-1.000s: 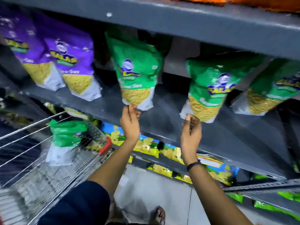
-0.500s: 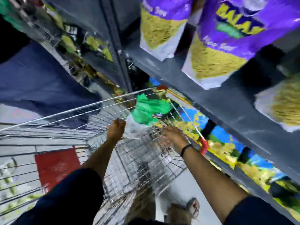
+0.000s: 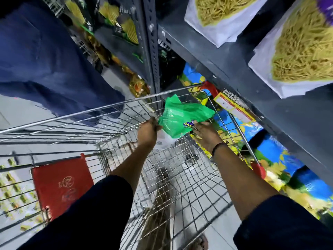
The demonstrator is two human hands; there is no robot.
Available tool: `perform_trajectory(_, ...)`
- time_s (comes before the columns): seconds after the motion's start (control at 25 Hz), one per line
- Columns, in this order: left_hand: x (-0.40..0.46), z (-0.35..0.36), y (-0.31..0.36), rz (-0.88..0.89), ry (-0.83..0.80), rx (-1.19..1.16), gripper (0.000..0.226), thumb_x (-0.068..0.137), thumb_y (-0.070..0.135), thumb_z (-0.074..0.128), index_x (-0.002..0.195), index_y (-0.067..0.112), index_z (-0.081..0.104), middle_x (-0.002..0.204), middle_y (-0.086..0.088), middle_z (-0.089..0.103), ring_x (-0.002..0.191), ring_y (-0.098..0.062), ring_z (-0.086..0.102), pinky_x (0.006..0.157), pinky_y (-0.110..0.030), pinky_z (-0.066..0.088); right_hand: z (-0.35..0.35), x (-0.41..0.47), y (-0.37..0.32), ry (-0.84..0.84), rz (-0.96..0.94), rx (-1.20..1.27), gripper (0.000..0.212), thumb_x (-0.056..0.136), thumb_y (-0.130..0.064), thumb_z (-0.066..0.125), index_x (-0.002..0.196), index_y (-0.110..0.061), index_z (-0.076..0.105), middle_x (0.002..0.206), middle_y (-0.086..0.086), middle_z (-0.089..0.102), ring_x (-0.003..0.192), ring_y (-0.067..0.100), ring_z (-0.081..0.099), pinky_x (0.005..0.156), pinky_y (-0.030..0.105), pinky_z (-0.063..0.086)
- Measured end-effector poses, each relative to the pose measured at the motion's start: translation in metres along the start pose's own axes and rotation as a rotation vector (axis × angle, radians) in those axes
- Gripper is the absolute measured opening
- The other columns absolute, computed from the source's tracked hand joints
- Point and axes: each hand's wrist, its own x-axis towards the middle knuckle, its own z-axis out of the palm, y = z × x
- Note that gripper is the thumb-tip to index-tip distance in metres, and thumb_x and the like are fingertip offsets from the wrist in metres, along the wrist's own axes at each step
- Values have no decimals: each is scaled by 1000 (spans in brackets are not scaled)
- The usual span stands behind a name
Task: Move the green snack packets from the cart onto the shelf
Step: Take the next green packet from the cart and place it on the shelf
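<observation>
One green snack packet stands at the far end of the wire cart, leaning against its front wall. My left hand grips the packet's left edge. My right hand lies on its right lower side, fingers closed on it. The grey metal shelf runs along the right, above the cart. The packet's white lower part is mostly hidden behind my left hand.
Two white-bottomed packets of yellow snack stand on the shelf at top right. Blue and yellow packs fill the shelf below. A red cart flap is at lower left. A person in dark blue stands beyond the cart, left.
My hands left the green packets on the shelf, dropped into the cart and closed on the green packet there. The view swung down and left.
</observation>
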Motion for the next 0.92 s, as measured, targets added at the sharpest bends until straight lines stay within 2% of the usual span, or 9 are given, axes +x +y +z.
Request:
perform_trajectory(0.12,-29,-9,1,32,78,-9,12,86,15,55,90,4,55,88,-25,69,75,-34,64,57,-29,35,-2,-27,5,-14,-121,-42,7,95,-21,47,87,-20,48,106,8,48,106,20,47,87,37,38)
perform_trajectory(0.2,-57,-19,8,64,162,-58,10,84,13,56,83,3,55,81,-26,69,71,-35,64,56,-33,37,-6,-60,5,-15,-294,-73,18,94,-16,48,76,-21,48,103,8,50,97,19,47,88,38,42)
perform_trajectory(0.28,-96,-35,23,96,222,-164,10,82,11,58,74,11,53,64,-16,65,60,-27,59,58,-37,41,-21,-107,6,-27,-491,-49,22,91,-11,52,73,-22,45,92,7,52,86,17,49,82,33,43)
perform_trajectory(0.4,-161,-67,56,189,325,-369,33,78,14,61,59,30,40,52,8,43,50,-3,39,61,-32,33,-54,-184,15,-132,-695,-41,23,86,-1,58,94,-15,41,89,2,51,77,8,48,76,21,41)
perform_trajectory(0.48,-205,-89,83,256,347,-435,28,75,21,61,58,35,44,51,10,43,51,-5,38,61,-34,33,-81,-233,26,-193,-777,-82,33,86,-4,59,107,-14,36,98,2,50,87,11,49,80,16,41)
perform_trajectory(0.6,-263,-103,128,334,260,-555,19,74,28,58,61,39,50,48,10,50,49,-12,38,58,-38,34,-127,-296,36,-240,-887,-126,26,88,-12,58,108,-20,42,90,-11,51,81,-4,52,71,4,43)
perform_trajectory(0.68,-297,-97,157,427,214,-555,23,77,20,59,62,33,47,56,5,48,53,-11,39,58,-35,34,-163,-327,45,-202,-953,-131,19,88,-15,59,104,-19,49,85,-12,54,74,-8,52,71,11,46)
perform_trajectory(0.8,-339,-64,197,503,87,-591,36,83,5,57,61,26,39,56,-7,45,56,-16,38,55,-34,33,-220,-360,66,-14,-1011,-125,28,88,-16,59,112,-3,52,98,5,58,87,8,52,79,27,46)
perform_trajectory(0.92,-368,-17,241,602,-99,-558,36,82,2,58,59,23,39,57,-8,46,56,-11,40,58,-34,32,-283,-389,92,182,-1039,-44,11,89,-14,57,100,-16,56,91,-4,64,80,-2,57,72,20,48)
